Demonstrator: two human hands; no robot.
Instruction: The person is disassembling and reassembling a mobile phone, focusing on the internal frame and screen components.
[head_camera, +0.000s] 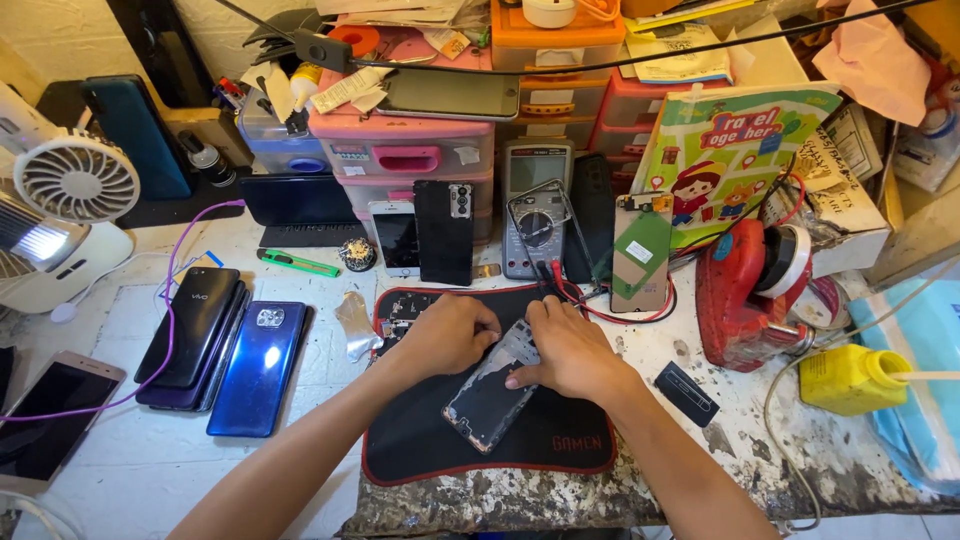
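A: The opened phone (492, 392) lies tilted on the black mat (420, 440), and both hands meet over its top end. The left hand (447, 335) is curled down on the upper corner, its fingers (487, 328) bent and pressing; the right hand (570, 350) lies along the phone's right edge with fingers (525, 378) flat against it. Whether either one pinches a small part, I cannot tell.

B: What worries you there?

A: The phone's lower end hangs loose toward the person, with nothing holding it. A hard push at the top could, I judge, make it pivot or slide on the mat, and a bare back like that may crack or bend.

B: And around the fingers?

A: Just beyond them, red and black test leads (575, 295) trail from the meter (535, 205); a sleeve or wrist could snag them. Left of the left hand, a crumpled clear wrapper (357, 325) and a circuit board (400, 312) sit close. Further left lies a blue phone (260, 368) beside a stack of dark ones (195, 335). Right of the right hand, a small black part (686, 392) rests near the chipped front edge of the bench (760, 440); a nudge might send it off.
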